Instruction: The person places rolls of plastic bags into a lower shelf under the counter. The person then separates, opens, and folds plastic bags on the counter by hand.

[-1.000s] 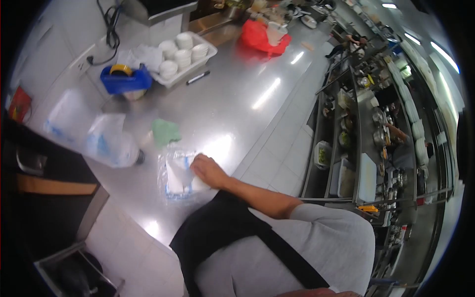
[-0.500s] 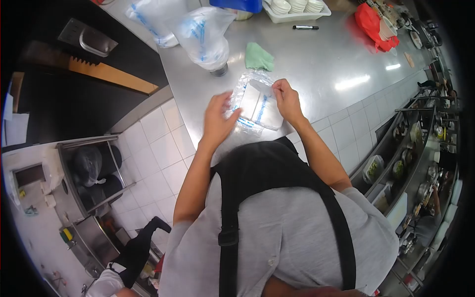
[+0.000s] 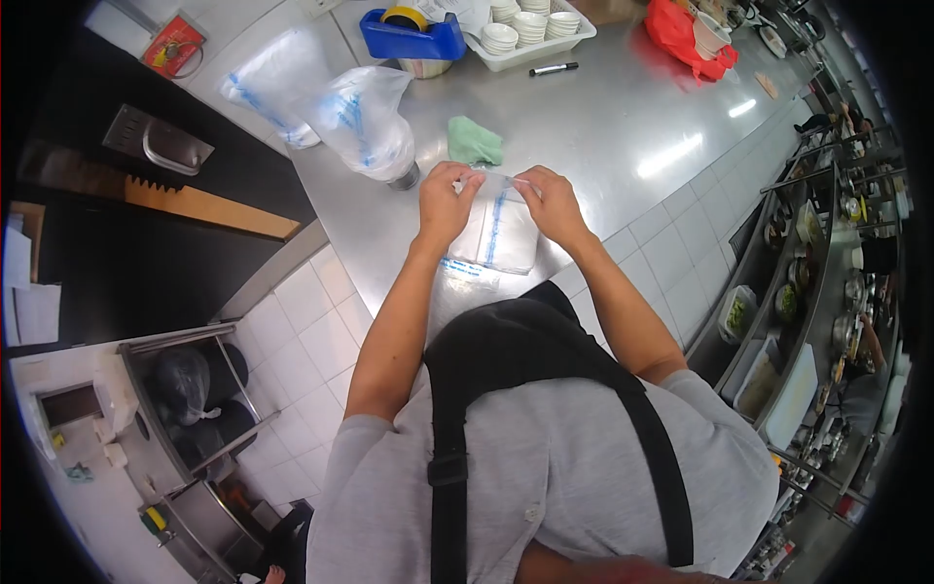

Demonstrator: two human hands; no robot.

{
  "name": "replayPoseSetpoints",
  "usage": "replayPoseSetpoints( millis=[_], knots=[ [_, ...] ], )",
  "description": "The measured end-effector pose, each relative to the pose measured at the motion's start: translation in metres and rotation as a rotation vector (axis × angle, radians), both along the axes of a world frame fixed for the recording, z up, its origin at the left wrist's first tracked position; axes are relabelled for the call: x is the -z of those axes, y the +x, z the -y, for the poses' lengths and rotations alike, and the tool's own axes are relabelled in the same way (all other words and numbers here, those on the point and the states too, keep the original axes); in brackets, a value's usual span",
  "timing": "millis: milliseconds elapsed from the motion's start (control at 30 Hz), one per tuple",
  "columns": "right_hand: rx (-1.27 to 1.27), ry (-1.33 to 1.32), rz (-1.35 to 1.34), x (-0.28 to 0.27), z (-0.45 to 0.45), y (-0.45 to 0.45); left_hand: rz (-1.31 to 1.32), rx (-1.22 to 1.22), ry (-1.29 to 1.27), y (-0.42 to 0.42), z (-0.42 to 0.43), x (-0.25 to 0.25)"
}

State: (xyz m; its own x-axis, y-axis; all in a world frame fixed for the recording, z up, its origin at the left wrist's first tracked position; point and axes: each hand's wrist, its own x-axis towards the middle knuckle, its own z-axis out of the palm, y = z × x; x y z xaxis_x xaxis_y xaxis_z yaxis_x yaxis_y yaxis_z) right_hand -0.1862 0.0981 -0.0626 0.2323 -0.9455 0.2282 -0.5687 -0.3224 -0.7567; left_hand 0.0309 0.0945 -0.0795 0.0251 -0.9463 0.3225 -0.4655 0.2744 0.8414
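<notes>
A flat stack of clear plastic bags [image 3: 493,243] with a blue printed stripe lies near the front edge of the steel table. My left hand [image 3: 447,206] is closed in a pinch at the top left edge of the uppermost bag. At the top right edge, my right hand [image 3: 555,206] pinches the same plastic between thumb and fingers. A crumpled clear wrapper [image 3: 472,274] with blue print pokes out below the stack. Just beyond my hands lies a green cloth [image 3: 475,141].
Plastic-wrapped bundles [image 3: 370,122] stand at the left, one on a dark base. Further back are a blue tape dispenser [image 3: 413,41], a white tray [image 3: 535,51] of small bowls, a black marker [image 3: 554,69] and a red plastic bag [image 3: 678,41]. Kitchen counters run along the right.
My left hand has moved from the stack's left side up to its top edge and now pinches the plastic. The view has shifted. A person at lower left is mostly out of view.
</notes>
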Motion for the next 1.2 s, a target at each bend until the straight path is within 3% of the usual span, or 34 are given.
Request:
replayPoseSetpoints(
  millis=[167,233,367,433,533,667,733,867,1000,1033,1133,1200],
  knots=[
    [-0.001,0.269,0.052,-0.003,0.008,-0.005,-0.079,-0.011,0.055,-0.003,-0.004,0.003],
    [0.038,0.289,0.031,-0.002,0.008,-0.005,-0.172,-0.080,0.078,-0.008,-0.014,0.004],
    [-0.006,0.331,0.028,0.012,0.008,-0.009,-0.149,0.050,0.086,0.000,-0.021,0.019],
    [-0.020,0.416,0.145,0.015,0.011,-0.014,-0.181,0.011,0.121,0.001,-0.023,0.022],
    [0.008,0.456,0.341,0.026,0.016,-0.023,-0.120,-0.078,0.048,0.005,-0.030,0.026],
    [0.121,0.456,0.446,0.027,0.023,-0.032,0.109,0.042,-0.030,0.016,-0.043,0.035],
    [0.126,0.406,0.493,0.032,0.028,-0.031,0.163,0.241,-0.081,0.018,-0.051,0.028],
    [0.090,0.354,0.368,0.038,0.033,-0.027,0.286,0.247,-0.201,-0.001,-0.054,0.004],
    [0.076,0.303,0.290,0.047,0.037,-0.014,0.355,0.306,-0.029,-0.022,-0.038,0.029],
    [0.114,0.198,0.236,0.050,0.041,-0.011,0.511,0.304,-0.091,-0.024,-0.039,0.048],
    [0.338,-0.070,0.286,0.044,0.069,-0.014,0.525,0.273,-0.116,-0.031,-0.043,0.051],
    [0.533,-0.329,0.291,0.005,0.094,-0.021,0.539,0.259,-0.096,-0.033,-0.045,0.048]
  ],
)
